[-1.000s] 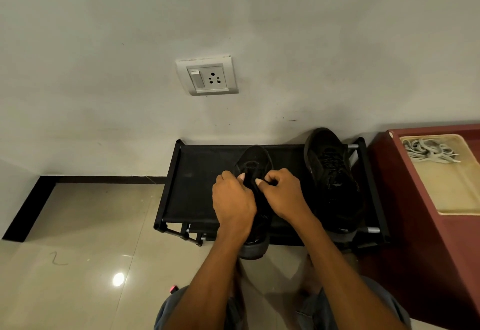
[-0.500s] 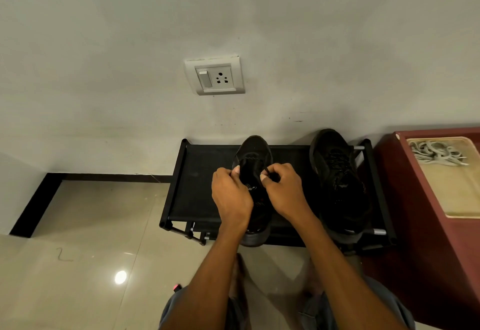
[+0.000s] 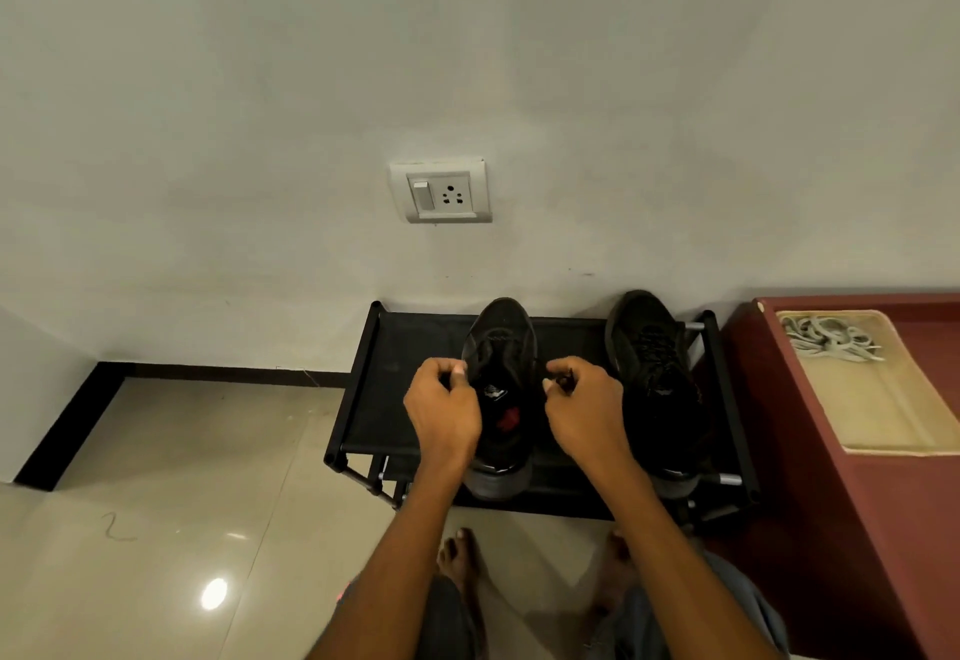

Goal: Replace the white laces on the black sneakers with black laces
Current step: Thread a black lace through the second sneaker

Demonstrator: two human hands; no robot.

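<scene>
Two black sneakers stand on a low black shoe rack (image 3: 410,420). The left sneaker (image 3: 501,347) sits between my hands and has a black lace through its eyelets. My left hand (image 3: 441,407) pinches one end of that lace at the shoe's left side. My right hand (image 3: 584,407) pinches the other black lace end at the shoe's right side. The right sneaker (image 3: 657,379) stands apart with black laces in it. White laces (image 3: 826,340) lie bunched in a beige tray (image 3: 883,415) on the right.
The rack stands against a white wall with a socket plate (image 3: 441,190). A dark red cabinet (image 3: 857,529) carries the tray at the right. Glossy beige floor tiles (image 3: 182,477) spread to the left. My bare feet (image 3: 457,555) are just in front of the rack.
My hands were close together over the left sneaker's tongue; now they have drawn apart to either side, pulling the lace ends outward. The camera view shifted slightly.
</scene>
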